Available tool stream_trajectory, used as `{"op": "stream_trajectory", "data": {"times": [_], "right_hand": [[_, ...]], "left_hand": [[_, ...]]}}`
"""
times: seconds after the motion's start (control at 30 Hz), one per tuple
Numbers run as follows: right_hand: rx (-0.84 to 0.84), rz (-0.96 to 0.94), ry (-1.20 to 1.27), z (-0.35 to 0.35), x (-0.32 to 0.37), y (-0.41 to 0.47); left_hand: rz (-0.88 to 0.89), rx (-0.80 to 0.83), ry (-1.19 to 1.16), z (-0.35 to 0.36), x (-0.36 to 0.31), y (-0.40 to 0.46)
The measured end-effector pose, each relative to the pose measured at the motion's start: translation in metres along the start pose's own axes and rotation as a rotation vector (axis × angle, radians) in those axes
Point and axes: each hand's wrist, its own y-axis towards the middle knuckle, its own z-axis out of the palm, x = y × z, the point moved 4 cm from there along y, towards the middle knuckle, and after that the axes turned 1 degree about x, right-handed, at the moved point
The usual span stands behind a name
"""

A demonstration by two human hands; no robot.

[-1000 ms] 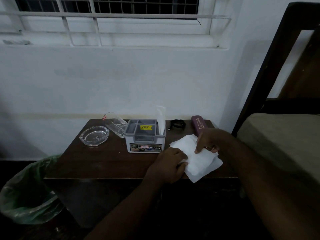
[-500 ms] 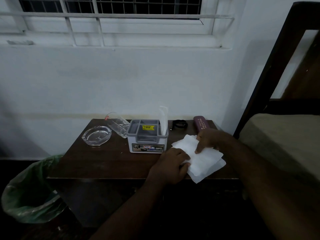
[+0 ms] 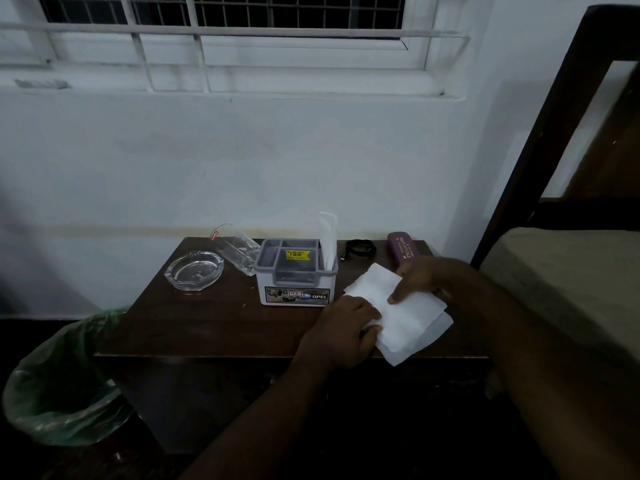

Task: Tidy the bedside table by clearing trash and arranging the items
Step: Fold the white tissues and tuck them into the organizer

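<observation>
A white tissue [image 3: 401,318] lies folded on the right front of the dark wooden bedside table [image 3: 207,327], its corner hanging over the front edge. My left hand [image 3: 341,332] presses its left edge with curled fingers. My right hand [image 3: 426,277] holds the tissue's upper right part, thumb on top. A grey organiser box [image 3: 296,275] with a white tissue standing in it sits mid-table. To its left are a tipped glass tumbler [image 3: 239,251] and a glass ashtray [image 3: 194,270]. A black cable [image 3: 360,249] and a maroon spectacle case [image 3: 401,245] lie at the back right.
A bin lined with a green bag [image 3: 59,386] stands on the floor left of the table. A bed with a dark wooden headboard [image 3: 540,140] and mattress [image 3: 571,289] borders the table's right side. The white wall and barred window are behind.
The hands have stayed on the tissue with only slight shifts; the tissue looks a little flatter. The camera has moved slightly.
</observation>
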Motion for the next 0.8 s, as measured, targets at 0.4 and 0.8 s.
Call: {"op": "stream_trajectory", "data": {"times": [0.4,0.8], "right_hand": [[-0.227,-0.009,-0.183,-0.008,-0.006,0.003],[-0.301,-0.222,-0.439,0.001,0.042,-0.019]], "left_hand": [[-0.005,0.013,-0.016,-0.003,-0.003,0.000],[-0.070,0.031,0.098,-0.004,-0.005,-0.006]]}}
